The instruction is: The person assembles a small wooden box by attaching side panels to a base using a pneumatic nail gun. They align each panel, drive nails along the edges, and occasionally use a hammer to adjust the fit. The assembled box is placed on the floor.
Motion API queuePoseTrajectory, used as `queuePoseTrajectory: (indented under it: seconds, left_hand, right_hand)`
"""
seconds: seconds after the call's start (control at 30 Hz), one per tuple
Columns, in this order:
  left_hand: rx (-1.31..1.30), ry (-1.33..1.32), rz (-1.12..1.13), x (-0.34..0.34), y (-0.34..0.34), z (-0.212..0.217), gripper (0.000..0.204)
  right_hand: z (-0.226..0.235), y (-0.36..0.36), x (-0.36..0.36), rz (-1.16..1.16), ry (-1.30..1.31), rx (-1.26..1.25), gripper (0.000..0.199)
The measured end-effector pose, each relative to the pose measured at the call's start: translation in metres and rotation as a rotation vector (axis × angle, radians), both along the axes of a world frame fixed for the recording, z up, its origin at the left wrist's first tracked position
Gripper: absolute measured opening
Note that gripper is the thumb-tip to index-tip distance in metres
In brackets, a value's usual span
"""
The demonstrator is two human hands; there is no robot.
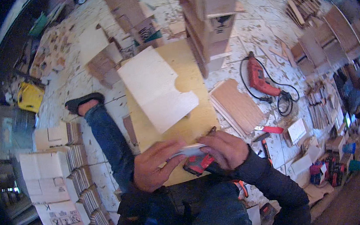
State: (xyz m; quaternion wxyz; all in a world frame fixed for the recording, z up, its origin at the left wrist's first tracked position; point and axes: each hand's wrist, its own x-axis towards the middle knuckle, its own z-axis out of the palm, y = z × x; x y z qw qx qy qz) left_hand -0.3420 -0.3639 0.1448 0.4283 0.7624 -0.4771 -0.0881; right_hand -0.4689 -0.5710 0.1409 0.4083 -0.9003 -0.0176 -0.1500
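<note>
- Held in front of the body, between left hand [153, 166] and right hand [228, 149]: a pale flat piece [190, 150], small and thin.
- Long axis running crosswise from hand to hand, right end tipped slightly away from the body; seen nearly edge-on, ends partly under fingers.
- Gripped narrowly at the left end, thumb against fingers; at the right end, fingers bent in and closed on it, somewhat blurred.
- Just below the grip, close under the right hand: a red-and-black power tool [199, 164], partly hidden; cannot tell whether touched.
- Beneath and beyond the grip: a yellowish board [200, 108], with a white notched panel [154, 88] on top, slanting from far left toward the grip, notch on its right side.
- Right of the grip, farther out: stacked brown panels [240, 105], a red-handled cutter [271, 129].
- Beyond those: a red corded drill [258, 79], chuck pointing away from the grip.
</note>
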Motion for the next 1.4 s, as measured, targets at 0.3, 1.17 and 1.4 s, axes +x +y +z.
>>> queuePoseTrajectory:
  seconds: [0.3,1.17,1.4]
  left_hand:
    - [-0.398,0.332,0.648,-0.02,0.019,-0.093,0.021]
    - [-0.474,0.266,0.788,-0.023,-0.021,-0.125,0.014]
    - [-0.226,-0.028,0.546,-0.002,-0.006,-0.099,0.023]
  right_hand:
    - [-0.056,0.017,0.065,-0.319,-0.219,-0.344,0.037]
    - [-0.085,0.002,0.072,-0.237,-0.358,-0.459,0.031]
    - [-0.081,0.002,0.072,-0.226,-0.391,-0.518,0.034]
